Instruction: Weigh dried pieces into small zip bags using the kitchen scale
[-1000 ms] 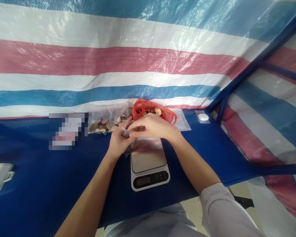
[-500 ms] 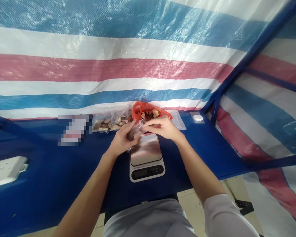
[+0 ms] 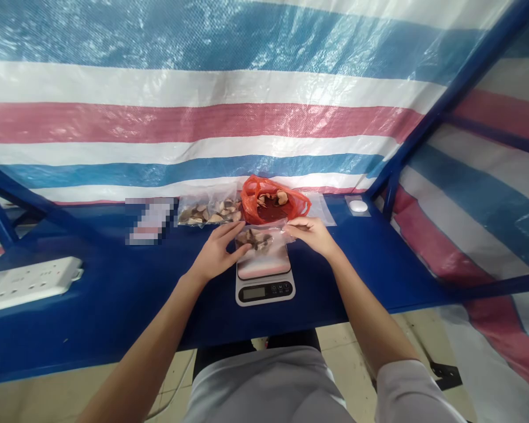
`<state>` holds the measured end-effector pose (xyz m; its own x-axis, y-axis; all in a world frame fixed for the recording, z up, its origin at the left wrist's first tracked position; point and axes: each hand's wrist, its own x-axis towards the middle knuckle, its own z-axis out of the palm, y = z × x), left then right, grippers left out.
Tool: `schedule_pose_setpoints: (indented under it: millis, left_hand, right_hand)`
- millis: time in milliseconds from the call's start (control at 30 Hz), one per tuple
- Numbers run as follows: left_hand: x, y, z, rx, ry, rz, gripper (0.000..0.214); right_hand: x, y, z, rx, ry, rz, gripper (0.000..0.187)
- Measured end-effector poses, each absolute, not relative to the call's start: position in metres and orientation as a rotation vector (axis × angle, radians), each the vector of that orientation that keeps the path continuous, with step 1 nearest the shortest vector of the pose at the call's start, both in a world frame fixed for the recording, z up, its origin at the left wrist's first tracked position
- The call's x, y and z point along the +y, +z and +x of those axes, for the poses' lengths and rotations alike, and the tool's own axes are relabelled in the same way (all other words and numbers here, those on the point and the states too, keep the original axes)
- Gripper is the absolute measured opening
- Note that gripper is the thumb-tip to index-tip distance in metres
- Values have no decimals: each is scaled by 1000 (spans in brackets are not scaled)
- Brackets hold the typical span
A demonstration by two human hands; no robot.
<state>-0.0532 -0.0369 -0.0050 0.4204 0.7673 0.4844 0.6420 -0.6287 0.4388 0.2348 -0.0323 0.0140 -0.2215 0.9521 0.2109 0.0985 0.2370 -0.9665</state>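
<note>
A clear plastic bag (image 3: 256, 239) holding dark and pale dried slices lies flat across the upper part of the digital kitchen scale (image 3: 267, 291); whether it rests on the plate or hovers just above is unclear. My left hand (image 3: 218, 252) has its thumb over the bag's left end, with the fingers reaching along the upper left corner. At the upper right corner, my right hand (image 3: 312, 236) pinches the bag's edge between thumb and fingers. Just behind stands an open red plastic bag (image 3: 300, 205) with more dried slices inside.
Clear bags of slices (image 3: 198, 215) lie left of the red bag. A flat clear bag (image 3: 324, 208) and a small packet with a white round thing (image 3: 358, 206) are to the right. A power strip (image 3: 35, 283) sits on the blue table (image 3: 127, 317) at left; striped sheeting rises behind.
The clear bag has been spread out flat over the scale, so its slices now show. My right hand has moved right with its edge. The view has shifted slightly.
</note>
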Motion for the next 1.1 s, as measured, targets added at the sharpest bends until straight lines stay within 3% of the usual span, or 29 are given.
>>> schedule_pose_setpoints:
  millis: [500,667,833,1100]
  left_hand:
    - [-42,-7,-47,1206,864,2478,56]
    - [-41,-8,-65,1355,985,2425,52]
    - [-44,-24,-85,1560,874,2520,53]
    - [-48,-33,-85,1747,557,2581,58]
  right_hand:
    - [-44,-2,261,-1623,1018,-1175,42]
    - [-46,-5,281,-1648,587,-1391,32]
    - [-54,-20,281,-1997,32,-1587,26]
    - [-59,-45,269,-2174,-80,-1704,42]
